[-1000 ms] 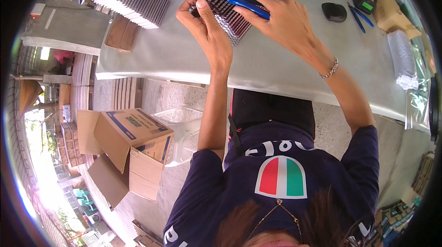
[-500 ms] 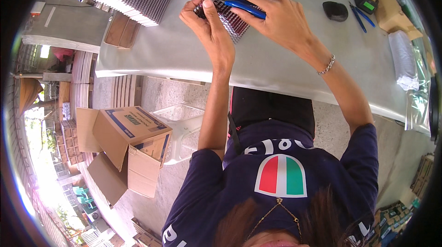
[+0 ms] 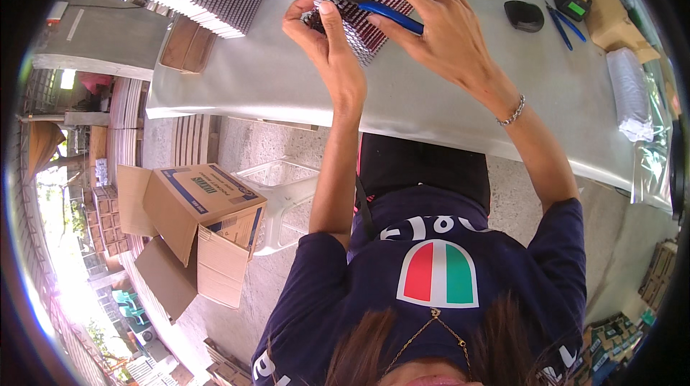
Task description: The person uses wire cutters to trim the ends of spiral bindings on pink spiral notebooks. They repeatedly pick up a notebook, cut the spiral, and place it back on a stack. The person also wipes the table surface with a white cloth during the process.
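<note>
blue pliers (image 3: 388, 14) gripped in right fingers (image 3: 400, 35), left fingers (image 3: 332, 25) (thumb straight) pinching dark coil (image 3: 314, 21)

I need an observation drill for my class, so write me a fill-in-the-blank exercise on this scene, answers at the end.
1. The ____ hand holds blue-handled cutters.
2. A second pair of blue-handled pliers lies on the grey ____, right of a rounded black object.
3. The flaps of the cardboard box are ____.
4. The dome-shaped emblem on the dark shirt shows red, white and ____ stripes.

Missing words: right; table; open; green.
</note>
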The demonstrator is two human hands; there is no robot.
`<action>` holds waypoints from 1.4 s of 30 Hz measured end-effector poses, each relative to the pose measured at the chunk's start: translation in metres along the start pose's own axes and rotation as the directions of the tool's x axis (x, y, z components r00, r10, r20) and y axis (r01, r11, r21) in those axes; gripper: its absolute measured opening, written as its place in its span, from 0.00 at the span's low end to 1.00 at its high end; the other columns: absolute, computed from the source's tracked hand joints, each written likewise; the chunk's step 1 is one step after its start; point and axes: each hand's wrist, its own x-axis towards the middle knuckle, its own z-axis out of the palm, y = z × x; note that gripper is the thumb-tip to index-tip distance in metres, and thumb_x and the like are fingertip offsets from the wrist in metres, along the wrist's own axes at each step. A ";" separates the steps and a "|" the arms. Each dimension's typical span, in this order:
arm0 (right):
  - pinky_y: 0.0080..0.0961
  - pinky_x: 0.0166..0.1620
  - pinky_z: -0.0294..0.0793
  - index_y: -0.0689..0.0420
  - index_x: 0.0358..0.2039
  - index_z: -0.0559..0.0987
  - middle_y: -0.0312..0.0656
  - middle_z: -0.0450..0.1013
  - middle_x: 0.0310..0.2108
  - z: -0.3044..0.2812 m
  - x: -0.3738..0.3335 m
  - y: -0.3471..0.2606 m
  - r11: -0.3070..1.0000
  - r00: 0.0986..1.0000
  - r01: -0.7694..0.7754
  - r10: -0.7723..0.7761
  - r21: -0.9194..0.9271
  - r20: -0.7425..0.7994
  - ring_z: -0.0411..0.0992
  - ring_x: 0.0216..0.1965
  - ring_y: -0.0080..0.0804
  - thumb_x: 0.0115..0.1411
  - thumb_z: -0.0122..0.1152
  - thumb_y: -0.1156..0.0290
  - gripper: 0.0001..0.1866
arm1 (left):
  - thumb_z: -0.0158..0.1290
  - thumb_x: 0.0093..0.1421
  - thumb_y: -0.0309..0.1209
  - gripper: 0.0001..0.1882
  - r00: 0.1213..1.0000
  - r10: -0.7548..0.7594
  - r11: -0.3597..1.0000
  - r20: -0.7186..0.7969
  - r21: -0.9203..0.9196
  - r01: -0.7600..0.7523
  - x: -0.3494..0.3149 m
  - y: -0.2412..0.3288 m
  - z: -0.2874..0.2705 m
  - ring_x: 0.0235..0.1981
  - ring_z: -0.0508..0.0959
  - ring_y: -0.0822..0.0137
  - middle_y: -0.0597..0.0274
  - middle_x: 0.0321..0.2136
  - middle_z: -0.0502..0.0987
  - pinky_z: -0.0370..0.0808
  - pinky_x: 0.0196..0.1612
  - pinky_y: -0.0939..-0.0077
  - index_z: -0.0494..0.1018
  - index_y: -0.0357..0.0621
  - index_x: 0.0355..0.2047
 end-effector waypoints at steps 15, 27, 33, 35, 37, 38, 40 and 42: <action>0.42 0.42 0.78 0.51 0.49 0.78 0.48 0.79 0.39 0.002 -0.012 0.004 1.000 0.997 0.005 -0.006 -0.015 -0.083 0.79 0.36 0.46 0.58 0.66 0.47 0.26 | 0.42 0.75 0.38 0.15 0.991 0.136 0.985 -0.016 0.105 -0.134 -0.001 -0.012 0.000 0.50 0.64 0.65 0.57 0.44 0.62 0.60 0.58 0.68 0.64 0.36 0.48; 0.43 0.45 0.76 0.53 0.46 0.78 0.48 0.77 0.38 0.006 -0.003 0.000 0.998 0.999 -0.029 0.027 0.061 0.028 0.77 0.38 0.47 0.58 0.66 0.49 0.24 | 0.42 0.75 0.39 0.16 0.985 0.169 0.984 0.013 0.059 -0.170 -0.001 -0.019 0.000 0.52 0.64 0.65 0.58 0.44 0.62 0.59 0.60 0.67 0.64 0.36 0.48; 0.37 0.32 0.80 0.52 0.40 0.80 0.44 0.80 0.28 0.002 -0.008 -0.009 0.980 0.973 -0.194 0.186 0.044 0.135 0.80 0.27 0.43 0.60 0.64 0.46 0.21 | 0.41 0.75 0.39 0.15 0.988 0.156 0.988 -0.016 0.012 -0.156 -0.001 -0.017 0.001 0.50 0.64 0.68 0.60 0.45 0.62 0.60 0.59 0.70 0.63 0.37 0.48; 0.35 0.30 0.79 0.52 0.41 0.80 0.44 0.80 0.27 0.001 -0.011 -0.006 0.990 0.991 -0.131 0.130 0.059 0.021 0.80 0.26 0.42 0.60 0.65 0.47 0.21 | 0.41 0.75 0.40 0.15 0.994 0.097 0.993 -0.046 -0.057 -0.099 -0.002 -0.011 0.003 0.50 0.64 0.68 0.61 0.45 0.61 0.60 0.59 0.71 0.62 0.38 0.48; 0.34 0.31 0.77 0.51 0.44 0.80 0.42 0.80 0.29 -0.003 -0.010 -0.006 0.997 0.993 -0.048 0.055 0.068 -0.102 0.79 0.28 0.42 0.59 0.67 0.51 0.20 | 0.41 0.75 0.40 0.16 0.996 -0.014 0.993 -0.090 -0.122 0.003 -0.003 -0.008 0.003 0.48 0.64 0.70 0.62 0.45 0.61 0.60 0.57 0.74 0.62 0.39 0.49; 0.38 0.38 0.75 0.53 0.47 0.78 0.45 0.78 0.35 -0.007 -0.009 -0.007 0.990 0.994 -0.108 0.108 0.095 0.013 0.77 0.35 0.46 0.59 0.67 0.52 0.22 | 0.42 0.75 0.41 0.16 0.992 -0.069 0.987 -0.107 -0.155 0.052 -0.003 -0.007 0.002 0.48 0.63 0.70 0.62 0.45 0.60 0.60 0.56 0.75 0.61 0.39 0.50; 0.47 0.53 0.70 0.58 0.52 0.74 0.53 0.73 0.48 -0.016 -0.006 -0.010 0.964 0.949 -0.233 0.197 0.129 0.245 0.71 0.49 0.54 0.58 0.66 0.54 0.28 | 0.43 0.74 0.41 0.17 0.996 -0.022 0.991 -0.086 -0.133 0.011 -0.004 -0.012 -0.002 0.47 0.63 0.71 0.62 0.45 0.60 0.61 0.55 0.76 0.61 0.39 0.51; 0.48 0.53 0.69 0.58 0.53 0.74 0.53 0.73 0.49 -0.010 -0.009 -0.006 0.977 0.968 -0.184 0.160 0.110 0.193 0.71 0.50 0.54 0.58 0.66 0.53 0.28 | 0.45 0.74 0.41 0.18 0.999 0.014 0.994 -0.043 -0.111 -0.018 -0.005 -0.014 -0.001 0.47 0.63 0.72 0.62 0.46 0.60 0.61 0.55 0.76 0.61 0.39 0.52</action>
